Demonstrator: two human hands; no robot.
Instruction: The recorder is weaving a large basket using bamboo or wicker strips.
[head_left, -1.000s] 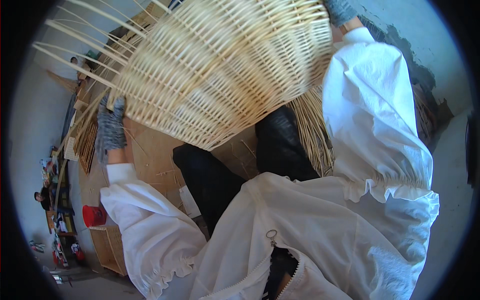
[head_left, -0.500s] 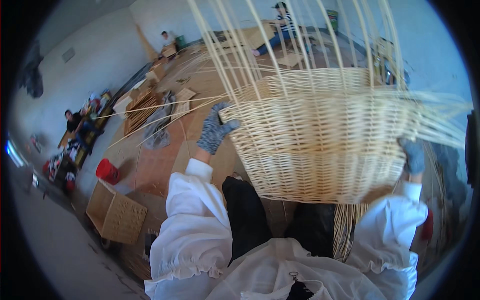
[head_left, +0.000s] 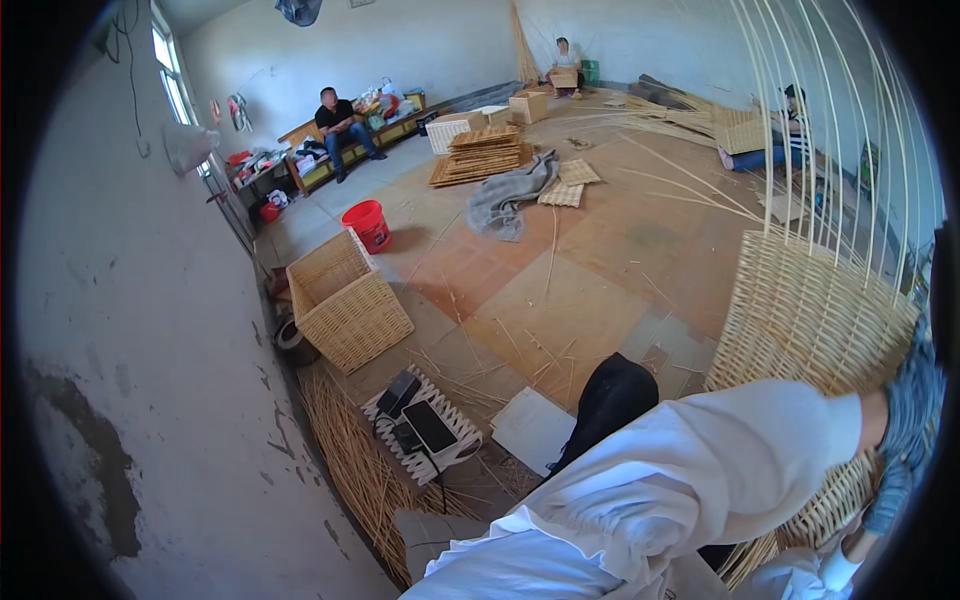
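Note:
An unfinished wicker basket [head_left: 815,310] stands tilted at the right, its long bare stakes rising from the upper edge. My left arm reaches across to its right side, where my left hand [head_left: 912,395], in a grey knitted glove, lies against the weave. The fingers of that hand run into the dark rim of the picture and are smeared. Just below, my right hand [head_left: 888,495], gloved too, grips the basket's lower right side. Part of it is covered by the left hand.
A finished wicker basket [head_left: 355,310] lies near the left wall, with a red bucket [head_left: 367,226] behind it. Closer stands a white slatted stool [head_left: 425,425] with a phone on it. Willow rods [head_left: 350,460] lie along the wall. Several people sit farther off.
My view has swung left, so the basket now appears at the far right. My left hand has moved from the basket's left edge across to its right side, close to my right hand.

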